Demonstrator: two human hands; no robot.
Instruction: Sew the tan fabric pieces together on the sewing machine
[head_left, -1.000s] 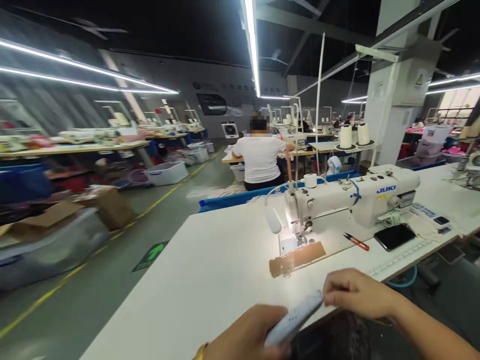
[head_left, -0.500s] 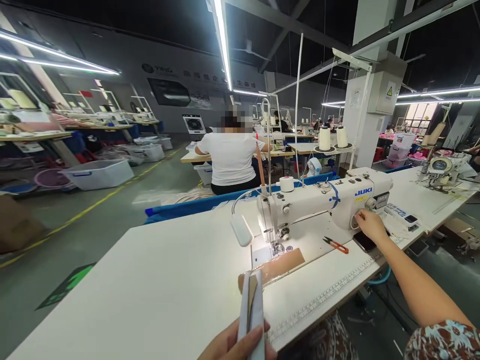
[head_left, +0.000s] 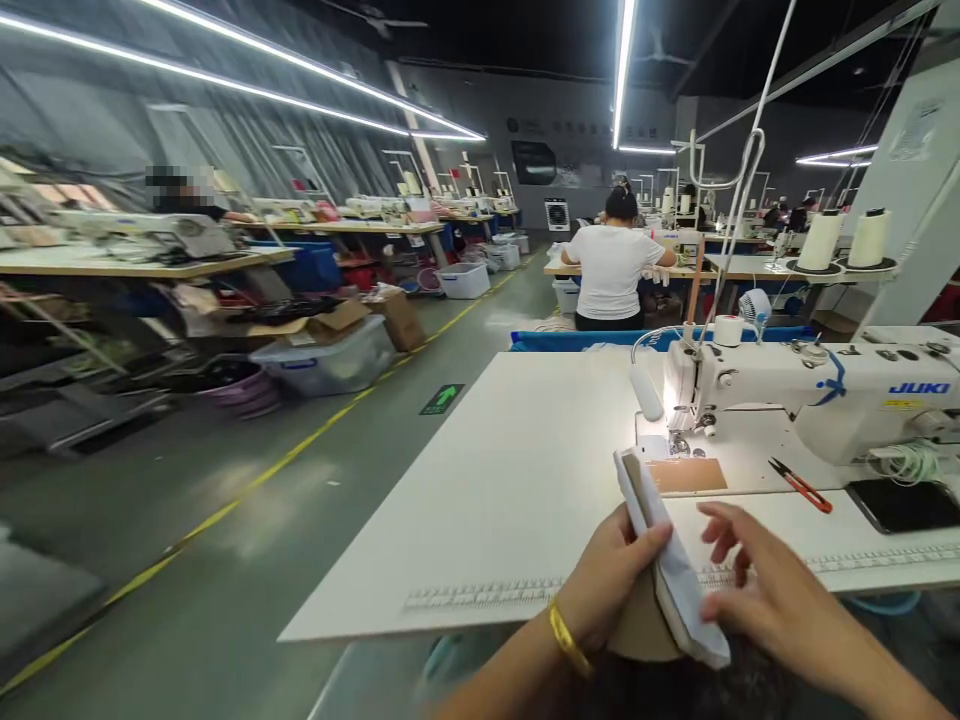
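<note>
My left hand (head_left: 611, 575) is closed around a folded strip of pale cloth (head_left: 679, 590), its thumb pressed on the fold. A tan, card-like piece (head_left: 643, 628) shows inside and below the cloth. Just right of the strip is my right hand (head_left: 765, 590), fingers bent and apart with nothing between them; whether a fingertip touches the cloth I cannot tell. Beyond the hands stands a white sewing machine (head_left: 772, 385) with its lamp lit. A brown strip (head_left: 686, 474) lies in front of its needle area.
Red-handled thread snips (head_left: 802, 487), a dark phone (head_left: 904, 506) and a coil of pale cord (head_left: 907, 462) lie at the right. A printed ruler (head_left: 480, 594) runs along the front edge of the white table (head_left: 480, 500). A person in white (head_left: 611, 268) sits ahead.
The view has swung left. My right hand has left the cord by the machine and come beside the cloth. My left hand still holds the cloth, now tilted the other way.
</note>
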